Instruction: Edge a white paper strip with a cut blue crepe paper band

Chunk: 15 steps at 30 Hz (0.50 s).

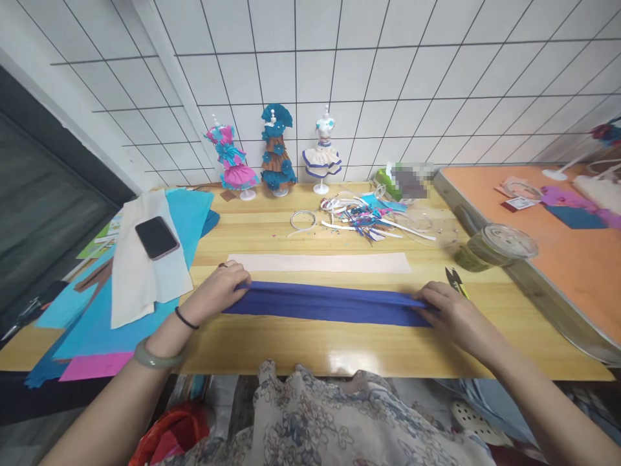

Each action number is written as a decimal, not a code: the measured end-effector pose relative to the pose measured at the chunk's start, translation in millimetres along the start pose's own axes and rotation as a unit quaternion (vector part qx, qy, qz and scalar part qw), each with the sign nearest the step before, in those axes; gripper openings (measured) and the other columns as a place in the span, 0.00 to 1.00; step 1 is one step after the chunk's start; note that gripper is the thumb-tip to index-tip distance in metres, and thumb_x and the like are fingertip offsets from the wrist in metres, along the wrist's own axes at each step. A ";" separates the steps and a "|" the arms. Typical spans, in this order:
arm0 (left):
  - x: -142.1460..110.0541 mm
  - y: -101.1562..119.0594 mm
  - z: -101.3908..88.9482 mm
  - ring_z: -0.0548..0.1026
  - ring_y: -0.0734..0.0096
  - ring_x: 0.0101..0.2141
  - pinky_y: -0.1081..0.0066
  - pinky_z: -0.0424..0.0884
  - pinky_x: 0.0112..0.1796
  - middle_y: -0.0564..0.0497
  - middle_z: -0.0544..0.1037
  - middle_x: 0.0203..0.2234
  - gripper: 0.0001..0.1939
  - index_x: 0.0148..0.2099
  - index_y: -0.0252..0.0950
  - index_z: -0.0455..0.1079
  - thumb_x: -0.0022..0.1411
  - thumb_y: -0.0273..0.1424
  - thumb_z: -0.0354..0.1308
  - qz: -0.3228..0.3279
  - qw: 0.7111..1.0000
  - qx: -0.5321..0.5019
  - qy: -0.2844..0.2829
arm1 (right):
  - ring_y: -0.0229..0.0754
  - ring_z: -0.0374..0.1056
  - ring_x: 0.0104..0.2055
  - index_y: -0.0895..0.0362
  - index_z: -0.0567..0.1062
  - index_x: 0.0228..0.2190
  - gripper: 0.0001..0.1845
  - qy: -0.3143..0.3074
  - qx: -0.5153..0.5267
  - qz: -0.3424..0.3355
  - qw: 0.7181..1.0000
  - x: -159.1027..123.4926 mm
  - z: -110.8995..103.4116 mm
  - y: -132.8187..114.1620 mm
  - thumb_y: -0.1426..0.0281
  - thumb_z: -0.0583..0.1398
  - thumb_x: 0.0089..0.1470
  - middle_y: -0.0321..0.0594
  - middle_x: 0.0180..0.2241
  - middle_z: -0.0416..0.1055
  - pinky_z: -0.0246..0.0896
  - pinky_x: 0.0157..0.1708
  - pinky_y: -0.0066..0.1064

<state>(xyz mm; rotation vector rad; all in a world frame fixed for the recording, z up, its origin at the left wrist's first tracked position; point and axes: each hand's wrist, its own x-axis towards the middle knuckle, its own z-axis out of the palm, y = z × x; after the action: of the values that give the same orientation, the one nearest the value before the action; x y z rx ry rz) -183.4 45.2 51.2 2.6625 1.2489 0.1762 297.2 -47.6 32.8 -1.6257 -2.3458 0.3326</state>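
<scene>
A long strip of dark blue crepe paper (330, 312) lies across the wooden table in front of me, its upper long edge looking folded or raised. My left hand (224, 290) pinches the strip's upper left corner between thumb and fingers. At the opposite end, my right hand (444, 309) is closed on the upper right corner. Just beyond the blue strip, a pale cream strip (320, 262) lies flat and nearly parallel to it. A pair of thread snips (456, 282) with yellow on the handle rests beside my right hand.
Layered paper sheets (169, 336) and a phone (156, 237) lie left. Several small dressed mannequins, including a white-skirted one (321, 158), stand by the tiled wall. Paper scraps (366, 217) and a wire coil (303, 221) lie behind. At right are a lidded cup (495, 249) and an orange-topped surface (538, 239).
</scene>
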 end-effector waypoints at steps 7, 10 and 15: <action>-12.6 1.3 17.6 0.66 0.63 0.39 0.65 0.61 0.39 0.48 0.70 0.33 0.07 0.36 0.37 0.67 0.57 0.26 0.49 -0.027 0.999 -0.018 0.002 | 0.47 0.68 0.42 0.53 0.73 0.35 0.12 -0.021 0.039 -0.004 0.999 -8.6 11.4 3.8 0.62 0.53 0.55 0.45 0.40 0.71 0.64 0.43 0.39; -12.6 1.1 14.5 0.66 0.63 0.40 0.64 0.62 0.41 0.48 0.71 0.35 0.06 0.37 0.37 0.67 0.57 0.29 0.51 -0.020 0.999 -0.024 -0.008 | 0.47 0.67 0.45 0.53 0.73 0.36 0.13 -0.032 0.040 -0.006 0.999 -8.2 5.9 2.5 0.61 0.54 0.54 0.45 0.41 0.71 0.64 0.46 0.40; -12.1 4.3 12.6 0.66 0.62 0.42 0.63 0.62 0.43 0.47 0.71 0.39 0.08 0.38 0.37 0.66 0.57 0.34 0.53 -0.005 1.000 -0.010 -0.022 | 0.49 0.67 0.46 0.53 0.75 0.36 0.15 -0.042 0.033 -0.015 0.998 -10.8 7.5 3.3 0.58 0.57 0.51 0.46 0.43 0.71 0.64 0.46 0.42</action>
<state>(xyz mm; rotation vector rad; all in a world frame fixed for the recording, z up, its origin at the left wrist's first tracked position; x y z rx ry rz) -185.5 31.7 39.6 2.6273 1.2415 0.1279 301.1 -56.8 23.7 -1.5745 -2.3906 0.4744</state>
